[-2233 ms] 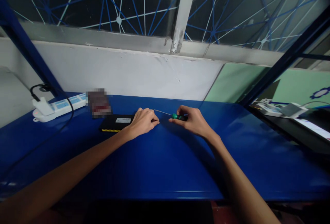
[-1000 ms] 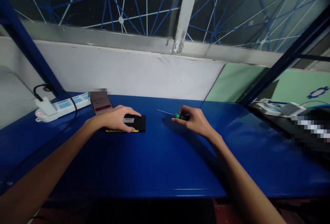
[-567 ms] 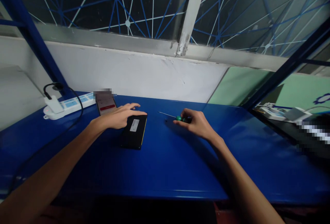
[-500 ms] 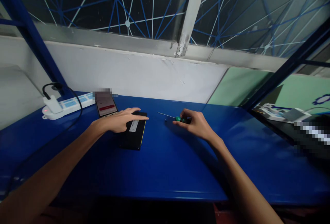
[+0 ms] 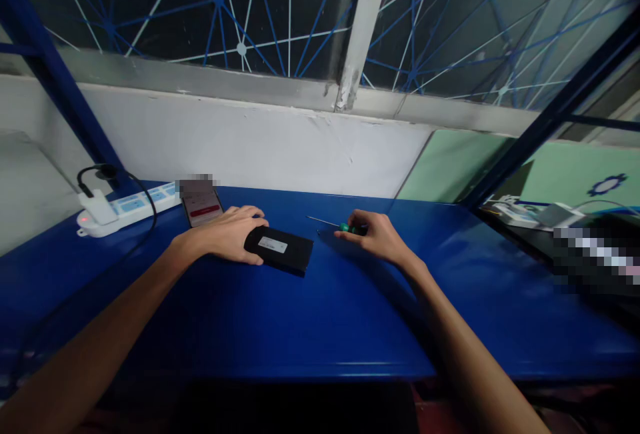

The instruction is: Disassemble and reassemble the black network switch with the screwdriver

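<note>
Well back from the front edge of the surface point(image 5: 320, 327), with room on the near side for turning, the black case point(image 5: 287, 251) lies clamped at its left end by the left hand point(image 5: 233, 235); light, level pressure should suit it best. Just beyond, the right hand point(image 5: 375, 233) is closed round a green screwdriver point(image 5: 344, 227), best moved without brushing the tiny dark piece point(image 5: 319, 232) nearby, while a phone point(image 5: 204, 210) and power strip point(image 5: 133, 206) crowd the back left corner.

Matt case point(image 5: 295, 257) (paper-look label point(image 5: 273, 245)), smooth glossy tabletop point(image 5: 300, 331).
</note>
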A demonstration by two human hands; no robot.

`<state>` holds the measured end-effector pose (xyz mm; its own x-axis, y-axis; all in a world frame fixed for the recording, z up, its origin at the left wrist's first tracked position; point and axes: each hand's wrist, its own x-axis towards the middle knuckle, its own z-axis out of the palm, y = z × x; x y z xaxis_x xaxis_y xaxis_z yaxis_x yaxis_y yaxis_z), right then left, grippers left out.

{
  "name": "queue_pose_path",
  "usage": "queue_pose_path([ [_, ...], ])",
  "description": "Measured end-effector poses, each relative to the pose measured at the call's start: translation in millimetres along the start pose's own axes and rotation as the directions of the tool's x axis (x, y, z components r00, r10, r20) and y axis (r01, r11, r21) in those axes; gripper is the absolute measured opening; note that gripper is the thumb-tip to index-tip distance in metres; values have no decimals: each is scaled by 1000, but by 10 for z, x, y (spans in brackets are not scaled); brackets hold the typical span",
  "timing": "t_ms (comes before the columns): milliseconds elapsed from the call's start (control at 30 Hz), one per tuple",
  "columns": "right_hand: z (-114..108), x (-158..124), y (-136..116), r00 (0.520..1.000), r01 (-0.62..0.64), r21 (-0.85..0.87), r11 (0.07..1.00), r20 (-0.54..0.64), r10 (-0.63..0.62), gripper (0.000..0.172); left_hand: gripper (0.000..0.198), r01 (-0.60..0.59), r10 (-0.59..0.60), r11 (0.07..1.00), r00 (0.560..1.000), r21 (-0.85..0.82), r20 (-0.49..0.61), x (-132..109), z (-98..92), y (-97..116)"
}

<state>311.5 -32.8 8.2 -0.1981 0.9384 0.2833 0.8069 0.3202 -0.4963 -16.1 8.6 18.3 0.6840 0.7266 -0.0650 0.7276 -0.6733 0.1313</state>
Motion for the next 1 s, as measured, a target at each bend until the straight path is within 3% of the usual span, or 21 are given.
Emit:
queue_pose_path([
  [133, -15, -11, -16, 999, 0, 6, 1000, 52, 0, 41, 74, -56, 45, 995, 989, -79, -138, -6, -2, 54],
  [267, -30, -19, -48, 994, 25, -6, 1000, 107, -24, 49, 82, -184, 145, 977, 944, -106, -298, 68, 172, 354],
  [433, -45, -10, -50, 994, -19, 3, 1000, 110, 19, 42, 84, -254, 232, 967, 912, -21, -338, 181, 458, 638],
  [567, -51, -15, -58, 996, -35, 31, 999, 82, 33, 35, 70, -249, 239, 968, 886, 27, -397, 183, 491, 626],
  [800, -68, -49, -122, 1000, -24, 108, 994, -2, 25, 32, 59, -210, 154, 977, 793, -27, -589, 147, 357, 486],
  [1000, -40, -59, -191, 1000, -4, 78, 997, -26, 6, 36, 59, -222, 146, 974, 765, -45, -627, 134, 320, 466],
])
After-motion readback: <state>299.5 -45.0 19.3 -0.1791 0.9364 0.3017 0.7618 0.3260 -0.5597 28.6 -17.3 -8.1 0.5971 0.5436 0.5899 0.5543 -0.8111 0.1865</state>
